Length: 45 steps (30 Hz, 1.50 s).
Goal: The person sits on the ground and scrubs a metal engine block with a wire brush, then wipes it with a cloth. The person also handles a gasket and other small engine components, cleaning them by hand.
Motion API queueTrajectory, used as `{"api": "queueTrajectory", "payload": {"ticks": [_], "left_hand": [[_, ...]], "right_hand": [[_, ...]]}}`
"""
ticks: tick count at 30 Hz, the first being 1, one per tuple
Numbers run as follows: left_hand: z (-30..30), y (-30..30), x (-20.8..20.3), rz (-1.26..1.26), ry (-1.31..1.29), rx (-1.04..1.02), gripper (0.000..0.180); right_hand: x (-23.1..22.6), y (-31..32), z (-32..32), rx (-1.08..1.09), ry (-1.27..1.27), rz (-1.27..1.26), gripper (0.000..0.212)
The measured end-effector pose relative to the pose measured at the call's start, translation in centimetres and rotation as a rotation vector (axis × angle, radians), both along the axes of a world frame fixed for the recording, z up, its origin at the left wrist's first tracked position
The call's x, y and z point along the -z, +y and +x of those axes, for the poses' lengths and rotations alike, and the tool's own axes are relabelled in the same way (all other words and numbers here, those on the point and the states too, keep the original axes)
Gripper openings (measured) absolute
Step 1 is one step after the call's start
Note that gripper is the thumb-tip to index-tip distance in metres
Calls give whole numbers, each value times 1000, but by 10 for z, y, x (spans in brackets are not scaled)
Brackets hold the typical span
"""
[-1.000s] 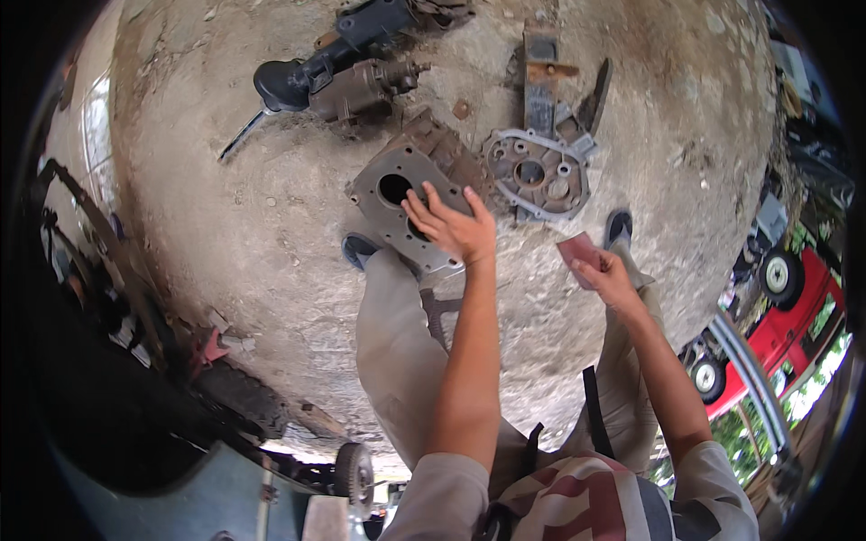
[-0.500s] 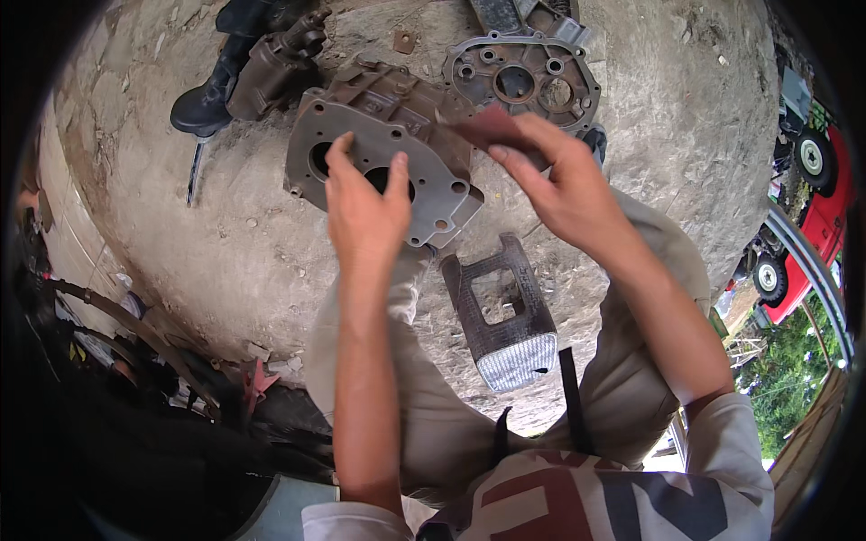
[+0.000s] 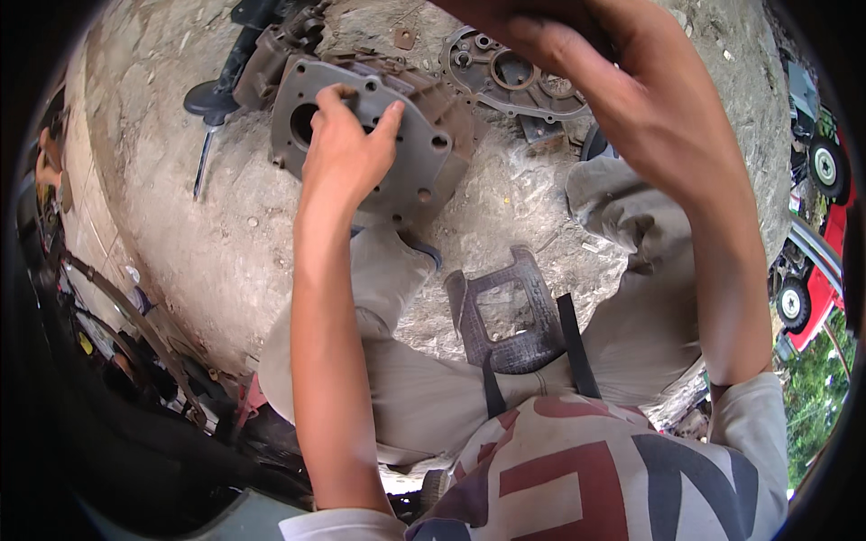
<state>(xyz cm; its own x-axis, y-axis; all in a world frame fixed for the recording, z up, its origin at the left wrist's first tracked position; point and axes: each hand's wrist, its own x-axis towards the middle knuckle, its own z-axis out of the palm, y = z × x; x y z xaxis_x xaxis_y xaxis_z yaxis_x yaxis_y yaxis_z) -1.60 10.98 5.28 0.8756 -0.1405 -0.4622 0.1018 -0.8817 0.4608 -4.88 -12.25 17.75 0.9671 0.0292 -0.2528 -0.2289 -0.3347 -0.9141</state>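
My left hand grips a brown metal gearbox housing by its flat grey face. Its fingers curl at the round bores, and the thumb lies across the plate. The housing leans with that face turned up toward me. High in the picture and close to me is my right hand, bent at the wrist. Its fingers are closed on a dark reddish-brown sheet of sandpaper, partly cut off by the upper edge. The hand is off the housing.
Behind the housing lie a cast cover plate with holes and a rusty metal part beside a black shaft-like piece. A ribbed rectangular frame sits between my legs. A red vehicle is far right.
My right hand has lifted away from the housing, up and toward me. The housing has tipped further up, with my left hand still on its face. My body has leaned forward.
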Motion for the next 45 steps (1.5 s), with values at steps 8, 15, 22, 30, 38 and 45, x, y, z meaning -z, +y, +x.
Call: {"api": "queueTrajectory", "payload": {"ticks": [8, 15, 22, 30, 38, 45], "left_hand": [[-7, 17, -6, 64, -175, 120, 59], [-39, 38, -117, -35, -132, 110, 56], [-58, 83, -126, 158, -170, 220, 60], [-40, 94, -134, -39, -139, 257, 64], [-14, 106, -141, -143, -353, -55, 53], [-3, 95, -149, -437, -550, -337, 38]], "right_hand": [[43, -8, -21, -151, -426, -322, 30], [89, 10, -42, -345, -412, -527, 32], [147, 83, -79, -599, -771, -866, 46], [175, 101, -119, -454, -561, -1058, 54], [173, 106, -110, -295, -556, -1055, 52], [175, 101, -114, -409, -597, -1032, 56]]}}
